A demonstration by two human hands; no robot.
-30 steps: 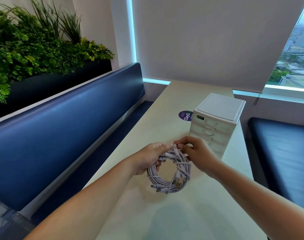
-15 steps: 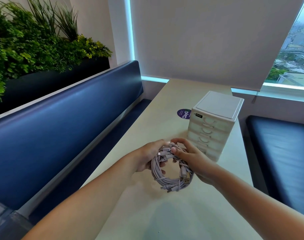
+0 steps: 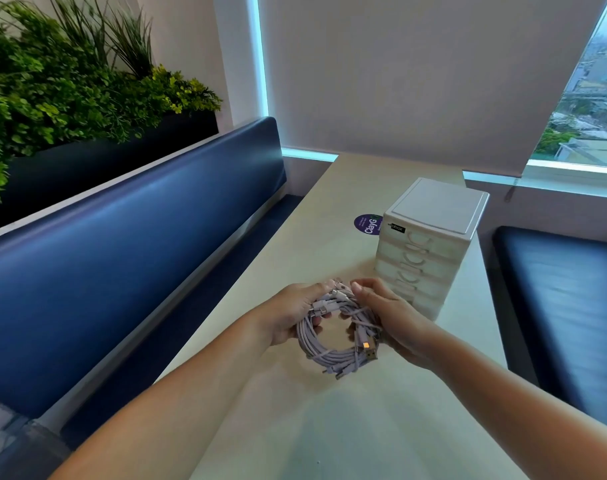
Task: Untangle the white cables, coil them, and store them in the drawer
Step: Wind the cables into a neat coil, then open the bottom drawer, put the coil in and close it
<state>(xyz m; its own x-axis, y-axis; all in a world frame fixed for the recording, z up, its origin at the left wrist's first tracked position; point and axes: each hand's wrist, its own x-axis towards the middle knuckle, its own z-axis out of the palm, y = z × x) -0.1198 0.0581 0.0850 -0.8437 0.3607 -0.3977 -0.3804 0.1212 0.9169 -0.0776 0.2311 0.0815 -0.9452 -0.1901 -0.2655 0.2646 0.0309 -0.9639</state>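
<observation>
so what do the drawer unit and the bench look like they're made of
Drawer unit: likely moulded plastic, off-white with a slight sheen; its smooth lid panel and moulded-in curved handles suggest so. Bench: probably leather or vinyl upholstery, dark blue; its padded back carries a broad soft glare. Which of the two cannot be told.

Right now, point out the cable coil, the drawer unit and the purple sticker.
cable coil (image 3: 324, 356): head view, on the lower left arc of the white loop.
drawer unit (image 3: 437, 209): head view, on its flat top panel.
purple sticker (image 3: 367, 224): head view, on the round label's middle.
</observation>
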